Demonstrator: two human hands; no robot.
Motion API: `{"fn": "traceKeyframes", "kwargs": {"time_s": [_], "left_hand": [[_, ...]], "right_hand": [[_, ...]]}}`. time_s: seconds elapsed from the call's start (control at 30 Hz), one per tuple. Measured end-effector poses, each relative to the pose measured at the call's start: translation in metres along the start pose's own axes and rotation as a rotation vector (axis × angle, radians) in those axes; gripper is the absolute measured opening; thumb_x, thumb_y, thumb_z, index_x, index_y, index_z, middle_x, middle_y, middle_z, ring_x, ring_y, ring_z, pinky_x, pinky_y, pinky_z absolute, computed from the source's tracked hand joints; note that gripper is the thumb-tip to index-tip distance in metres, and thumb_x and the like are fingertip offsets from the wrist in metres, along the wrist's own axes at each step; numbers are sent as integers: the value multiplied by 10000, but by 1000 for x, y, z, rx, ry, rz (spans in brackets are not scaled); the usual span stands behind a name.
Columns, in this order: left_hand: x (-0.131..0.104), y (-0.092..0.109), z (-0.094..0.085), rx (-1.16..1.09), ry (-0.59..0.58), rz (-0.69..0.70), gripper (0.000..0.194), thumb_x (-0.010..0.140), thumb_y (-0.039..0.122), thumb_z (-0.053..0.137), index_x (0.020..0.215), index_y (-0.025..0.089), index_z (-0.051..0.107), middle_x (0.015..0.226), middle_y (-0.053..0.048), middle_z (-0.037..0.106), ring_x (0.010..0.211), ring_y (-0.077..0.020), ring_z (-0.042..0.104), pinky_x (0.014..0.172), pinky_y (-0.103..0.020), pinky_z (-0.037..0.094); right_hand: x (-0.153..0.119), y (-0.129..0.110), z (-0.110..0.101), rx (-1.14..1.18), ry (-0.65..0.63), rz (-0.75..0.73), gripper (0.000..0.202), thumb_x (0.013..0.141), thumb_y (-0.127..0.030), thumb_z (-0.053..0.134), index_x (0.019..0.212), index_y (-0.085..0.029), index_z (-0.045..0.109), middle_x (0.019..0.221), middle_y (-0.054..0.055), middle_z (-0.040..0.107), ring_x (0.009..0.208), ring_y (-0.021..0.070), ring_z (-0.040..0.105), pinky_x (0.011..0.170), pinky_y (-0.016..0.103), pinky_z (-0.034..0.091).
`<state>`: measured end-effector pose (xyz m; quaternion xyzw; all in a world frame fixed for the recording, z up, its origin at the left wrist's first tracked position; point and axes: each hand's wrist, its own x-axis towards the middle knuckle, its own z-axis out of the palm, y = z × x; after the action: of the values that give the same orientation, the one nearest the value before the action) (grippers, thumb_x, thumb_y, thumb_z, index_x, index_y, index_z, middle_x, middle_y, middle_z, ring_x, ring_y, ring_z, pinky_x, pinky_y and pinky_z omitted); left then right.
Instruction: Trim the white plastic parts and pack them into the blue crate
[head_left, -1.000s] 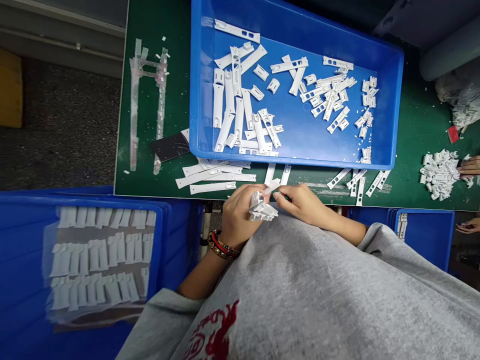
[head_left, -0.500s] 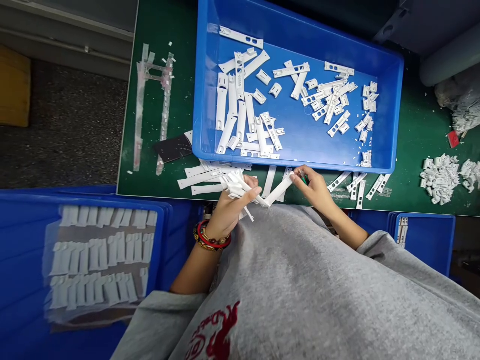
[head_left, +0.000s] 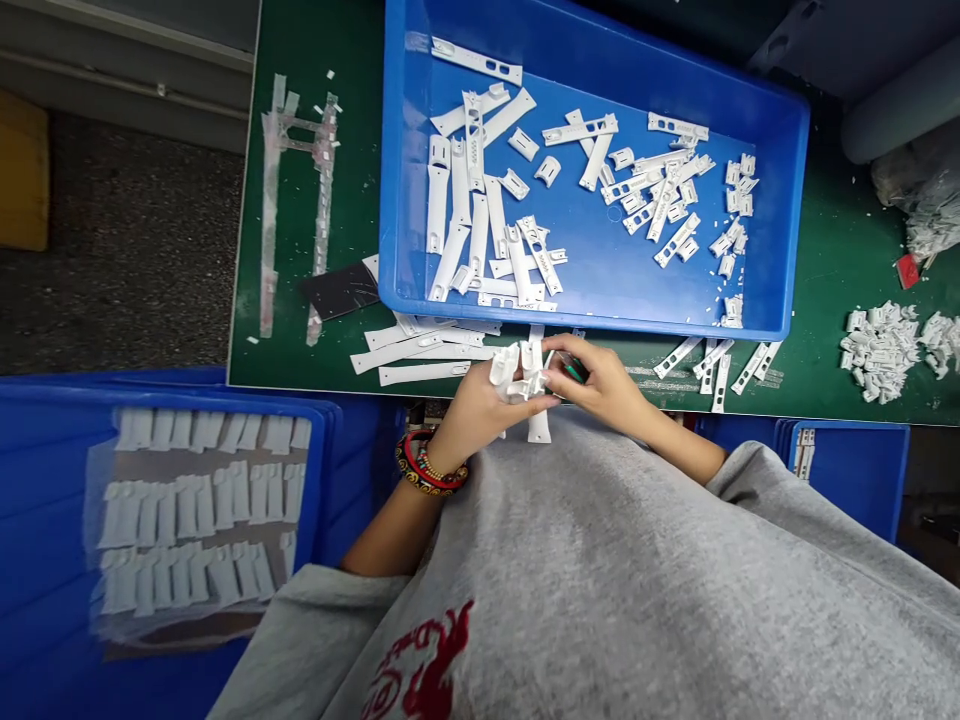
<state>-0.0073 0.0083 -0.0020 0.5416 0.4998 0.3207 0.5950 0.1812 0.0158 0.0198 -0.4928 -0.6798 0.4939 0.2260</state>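
Note:
My left hand [head_left: 474, 412] is closed around a bunch of white plastic strips [head_left: 511, 368], whose moulded ends point up. My right hand [head_left: 600, 385] meets it at the table's front edge, its fingers pinching the end of one white piece in the bunch. A small green-handled tool [head_left: 574, 370] is tucked in the right hand; its working end is hidden. One long strip [head_left: 538, 428] sticks out below the hands, towards the grey shirt. More flat white strips [head_left: 409, 350] lie on the table just left of the hands.
A large blue bin [head_left: 585, 322] holds scattered long and short white parts. On the green table [head_left: 825, 250], more strips [head_left: 720, 370] and a heap of small white pieces [head_left: 877, 350] lie to the right. A lower-left blue bin [head_left: 324, 470] contains rows of strips.
My right hand has moved left to meet the left hand. The strip it held out at an angle is now gathered against the bunch. The view has shifted slightly.

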Motion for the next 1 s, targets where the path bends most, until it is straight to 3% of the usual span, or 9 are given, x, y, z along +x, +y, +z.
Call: {"fn": "traceKeyframes", "kwargs": {"time_s": [0.2, 0.3, 0.43, 0.67, 0.87, 1.0], "left_hand": [[-8, -2, -3, -20, 61, 139, 317, 799, 472, 740, 826, 162, 683, 707, -26, 699, 630, -164, 656, 600, -279, 546], [-11, -1, -9, -52, -2, 287, 265, 866, 443, 685, 862, 178, 698, 705, -37, 708, 603, -165, 656, 524, -269, 523], [-9, 6, -16, -76, -116, 472, 236, 926, 423, 621, 844, 217, 704, 741, -40, 719, 617, -155, 663, 539, -276, 538], [-7, 20, -24, -93, -230, 430, 393, 908, 568, 593, 773, 218, 708, 675, -57, 700, 560, -171, 649, 524, -311, 552], [-6, 21, -27, -85, -300, 431, 396, 920, 567, 575, 785, 236, 745, 647, -45, 676, 516, -146, 598, 481, -288, 507], [-7, 20, -26, -83, -318, 339, 458, 884, 634, 582, 784, 222, 756, 626, -70, 665, 505, -165, 592, 470, -319, 524]], "right_hand": [[4, -8, -5, 63, 39, -96, 314, 961, -490, 541, 983, -180, 590, 706, -34, 538, 627, 106, 470, 623, 235, 371], [-2, -16, -19, 65, -56, -239, 364, 1029, -492, 380, 988, -186, 573, 805, 10, 577, 694, 124, 506, 664, 260, 408], [-7, -35, -36, 12, -158, -333, 406, 1080, -409, 213, 995, -188, 543, 877, 34, 571, 769, 139, 519, 729, 287, 432], [-1, -58, -49, -177, -278, -385, 382, 1083, -354, 200, 984, -185, 529, 928, 59, 543, 888, 174, 519, 827, 327, 445], [7, -58, -54, -106, -423, -415, 339, 1083, -320, 255, 968, -172, 538, 944, 62, 548, 909, 160, 531, 848, 313, 448], [9, -58, -56, -88, -476, -410, 358, 1086, -341, 242, 961, -179, 536, 953, 60, 552, 919, 157, 536, 859, 314, 452]]}}
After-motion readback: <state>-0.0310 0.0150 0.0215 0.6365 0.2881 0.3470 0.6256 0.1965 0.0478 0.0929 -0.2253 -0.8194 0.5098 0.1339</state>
